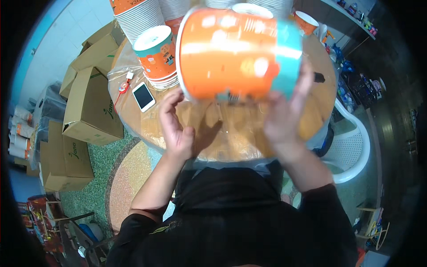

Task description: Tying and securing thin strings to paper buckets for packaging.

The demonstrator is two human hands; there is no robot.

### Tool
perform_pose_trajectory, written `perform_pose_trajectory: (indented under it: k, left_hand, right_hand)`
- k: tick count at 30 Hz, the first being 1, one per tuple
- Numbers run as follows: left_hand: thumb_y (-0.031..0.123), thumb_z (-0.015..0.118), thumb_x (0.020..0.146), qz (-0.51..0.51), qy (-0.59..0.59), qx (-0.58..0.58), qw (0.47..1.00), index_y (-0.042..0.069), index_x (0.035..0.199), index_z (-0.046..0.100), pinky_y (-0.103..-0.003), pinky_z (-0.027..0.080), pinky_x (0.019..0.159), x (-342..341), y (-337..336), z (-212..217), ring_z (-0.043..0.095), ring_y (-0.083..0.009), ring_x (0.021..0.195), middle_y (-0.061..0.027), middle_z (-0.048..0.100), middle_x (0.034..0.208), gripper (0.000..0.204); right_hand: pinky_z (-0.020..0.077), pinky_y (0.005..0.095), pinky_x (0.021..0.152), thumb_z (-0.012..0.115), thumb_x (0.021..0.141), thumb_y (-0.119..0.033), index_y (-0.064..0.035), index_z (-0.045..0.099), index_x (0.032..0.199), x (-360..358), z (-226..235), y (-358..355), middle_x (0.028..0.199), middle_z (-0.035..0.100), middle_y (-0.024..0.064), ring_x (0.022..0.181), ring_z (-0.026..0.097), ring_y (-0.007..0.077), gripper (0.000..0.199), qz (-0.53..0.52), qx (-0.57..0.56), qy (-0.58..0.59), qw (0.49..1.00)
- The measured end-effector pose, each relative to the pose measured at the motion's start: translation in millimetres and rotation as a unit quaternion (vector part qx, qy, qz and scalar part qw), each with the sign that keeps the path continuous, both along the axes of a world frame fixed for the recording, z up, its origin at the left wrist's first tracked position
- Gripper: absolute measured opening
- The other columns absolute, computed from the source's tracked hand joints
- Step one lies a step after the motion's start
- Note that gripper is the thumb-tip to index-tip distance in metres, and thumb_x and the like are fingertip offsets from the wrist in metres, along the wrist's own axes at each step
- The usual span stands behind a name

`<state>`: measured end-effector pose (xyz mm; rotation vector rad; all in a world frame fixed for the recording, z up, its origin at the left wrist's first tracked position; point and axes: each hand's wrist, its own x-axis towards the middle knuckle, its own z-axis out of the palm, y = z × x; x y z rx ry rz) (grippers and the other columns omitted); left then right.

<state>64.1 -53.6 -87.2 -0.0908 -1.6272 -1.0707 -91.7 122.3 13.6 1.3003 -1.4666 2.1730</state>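
A large orange paper bucket [231, 55] with a teal band is held up on its side above the table, its rim pointing left. My right hand [287, 109], somewhat blurred, grips it at the teal end, with the thumb on the near side. Close to the lower edge of the rim is my left hand [177, 129], its thumb and fingers apart. Whether those fingertips touch the rim I cannot tell. Behind and left of the held bucket, a similar orange bucket [153, 55] stands upside down on a short stack of white rims.
Tall stacks of paper buckets [140, 20] line the far side of the round, plastic-covered table [235, 149]. A white phone [143, 96] and a red cable [121, 89] lie at its left. Open cardboard boxes [91, 109] stand left on the floor; a white plastic chair [358, 144] is right.
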Motion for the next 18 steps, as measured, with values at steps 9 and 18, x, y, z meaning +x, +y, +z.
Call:
perform_pose_trajectory:
  k: [9,18]
  left_hand:
    - [0.006,0.085,0.097,0.105,-0.238,-0.128,0.957,0.001,0.128,0.078,-0.04,0.054,0.099,31.3,19.2,61.9,0.074,-0.0275,0.102,-0.0123,0.08,0.108,0.033]
    - [0.004,0.083,0.09,0.085,-0.331,-0.336,0.878,0.011,0.123,0.079,-0.048,0.049,0.1,15.4,6.2,71.4,0.072,-0.0281,0.094,-0.0056,0.075,0.093,0.034]
  right_hand:
    - [0.0564,0.043,0.106,0.084,0.098,-0.016,-0.0026,0.075,0.126,-5.8,-102.9,43.8,0.13,0.077,0.0135,0.122,0.073,0.0294,0.032,-0.057,0.26,-0.049,0.963]
    - [0.0549,0.0458,0.099,0.083,0.091,-0.012,-0.0035,0.082,0.102,-80.2,-111.4,87.1,0.11,0.077,0.0107,0.112,0.069,0.036,0.013,-0.125,0.465,0.116,0.869]
